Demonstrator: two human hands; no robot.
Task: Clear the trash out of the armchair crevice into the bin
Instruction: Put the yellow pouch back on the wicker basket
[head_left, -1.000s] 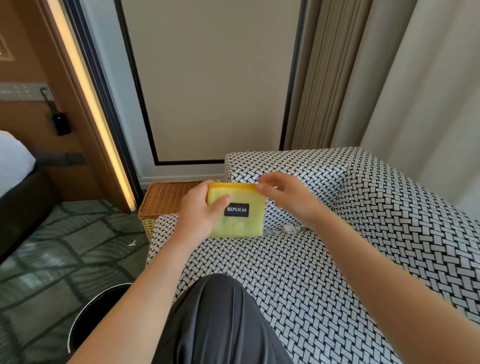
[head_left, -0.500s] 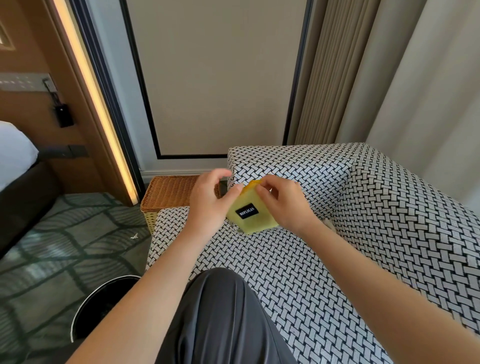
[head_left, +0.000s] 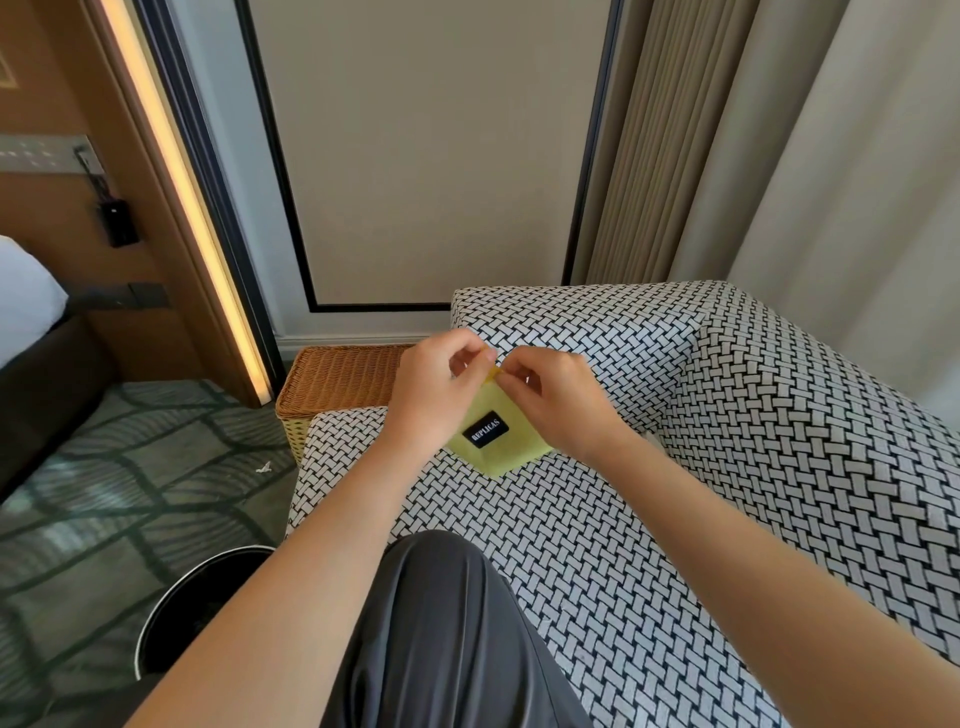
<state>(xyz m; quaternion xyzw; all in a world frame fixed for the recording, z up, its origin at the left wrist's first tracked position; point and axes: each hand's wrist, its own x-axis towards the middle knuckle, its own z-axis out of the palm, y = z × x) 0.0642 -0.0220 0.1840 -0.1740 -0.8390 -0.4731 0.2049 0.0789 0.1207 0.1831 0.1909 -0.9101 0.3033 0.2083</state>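
1. Pinching the top edge of a flat yellow-green plastic packet (head_left: 506, 441) with a black label, the left hand (head_left: 436, 397) and right hand (head_left: 558, 402) hold it over the black-and-white woven-pattern armchair (head_left: 597, 545) seat.
2. Its lower corner points at the armchair seat; contact unclear.
3. A round black bin (head_left: 195, 605) stands left of the armchair's front.

Soft, even light fills the room, brightest on the pale curtains (head_left: 857, 156) behind the armchair (head_left: 779, 415). Left of the armchair a warm light strip (head_left: 177, 171) glows with mild glare. Shadows are faint, and straight lines bow toward the frame's edges.
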